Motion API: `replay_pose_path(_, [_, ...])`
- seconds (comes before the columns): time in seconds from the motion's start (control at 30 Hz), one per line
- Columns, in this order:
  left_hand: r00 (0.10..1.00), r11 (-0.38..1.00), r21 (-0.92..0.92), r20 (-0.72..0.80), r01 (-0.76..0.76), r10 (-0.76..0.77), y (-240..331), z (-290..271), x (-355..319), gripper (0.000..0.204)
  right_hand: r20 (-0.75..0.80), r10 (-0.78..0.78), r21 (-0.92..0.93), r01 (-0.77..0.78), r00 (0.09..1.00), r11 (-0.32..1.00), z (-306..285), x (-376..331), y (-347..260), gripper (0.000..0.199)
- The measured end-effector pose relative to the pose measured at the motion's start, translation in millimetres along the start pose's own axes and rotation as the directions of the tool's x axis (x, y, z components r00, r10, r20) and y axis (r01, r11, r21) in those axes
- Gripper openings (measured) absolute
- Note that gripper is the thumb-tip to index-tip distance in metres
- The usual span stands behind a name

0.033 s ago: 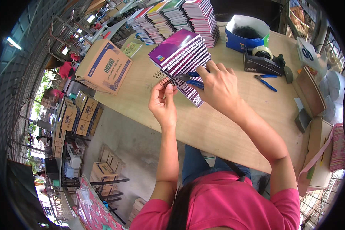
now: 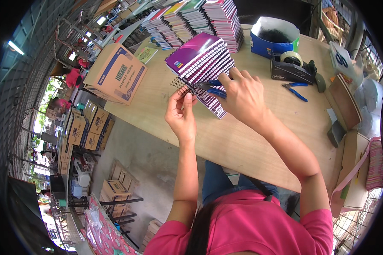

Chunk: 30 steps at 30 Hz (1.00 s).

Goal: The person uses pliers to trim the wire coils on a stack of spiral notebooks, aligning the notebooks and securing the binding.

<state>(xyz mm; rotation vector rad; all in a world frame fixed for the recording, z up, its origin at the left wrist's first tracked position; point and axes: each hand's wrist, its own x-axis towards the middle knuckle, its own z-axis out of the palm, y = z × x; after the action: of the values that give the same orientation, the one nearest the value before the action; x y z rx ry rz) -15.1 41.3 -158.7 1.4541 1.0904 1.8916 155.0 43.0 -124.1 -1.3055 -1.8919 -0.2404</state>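
Purple, glossy covers top the notebook stack [image 2: 212,63], stepped out like a fan on the counter [image 2: 251,148], between its far and near edges and toward the left end. And look at the hands! Left hand [image 2: 181,108] in close, thumb and fingers pinched on a black coil [image 2: 173,83] whose zigzag end pokes out past the stack's left side. Right hand [image 2: 244,95]: fingers wrapped round blue-handled pliers [image 2: 216,92], tips right in by the coil; whether they bite wire, I can't tell.

That coil should be light and springy, easily bent out of shape, so best pinched near its end. The pliers look stiff, surest held well back on the handles. The notebooks are likely heavy together, and those slick covers could slide; best gripped square across the sides.

Smooth, pale wood on this counter: carton [image 2: 119,74] at the left end, more stacks [image 2: 223,25] along the far edge, tub [image 2: 264,51] of black wire beside them, dispenser [image 2: 285,70] and second pliers [image 2: 300,94] toward the right. Beyond, grey floor [image 2: 153,148], piled boxes [image 2: 78,127], pink-shirted workers [image 2: 73,79]: a busy room!
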Motion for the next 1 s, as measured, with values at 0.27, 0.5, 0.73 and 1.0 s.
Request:
replay_pose_path(0.27, [0.999, 0.998, 0.046, -0.035, 0.043, -0.042, 3.1, -7.7, 0.2, 0.023, 0.032, 0.032, 0.061, -0.034, 0.999, 0.998, 2.2, -3.9, 3.2, 0.039])
replay_pose_path(0.5, [1.000, 0.996, 0.084, 0.005, 0.030, -0.031, 18.5, -12.6, 7.9, 0.030, -0.018, 0.001, 0.016, -0.001, 1.000, 1.000, -1.9, 2.8, -4.2, 0.039])
replay_pose_path(0.73, [0.998, 0.997, 0.036, 0.017, 0.063, -0.063, 23.7, -7.0, 11.0, 0.035, -0.027, 0.019, 0.043, -0.018, 0.999, 0.999, -5.1, 3.2, -4.0, 0.041])
replay_pose_path(1.0, [0.999, 0.996, 0.074, 0.003, 0.042, -0.042, 20.7, -4.0, 13.5, 0.025, 0.208, 0.071, 0.071, -0.088, 0.976, 0.994, -1.4, 9.7, -2.3, 0.028])
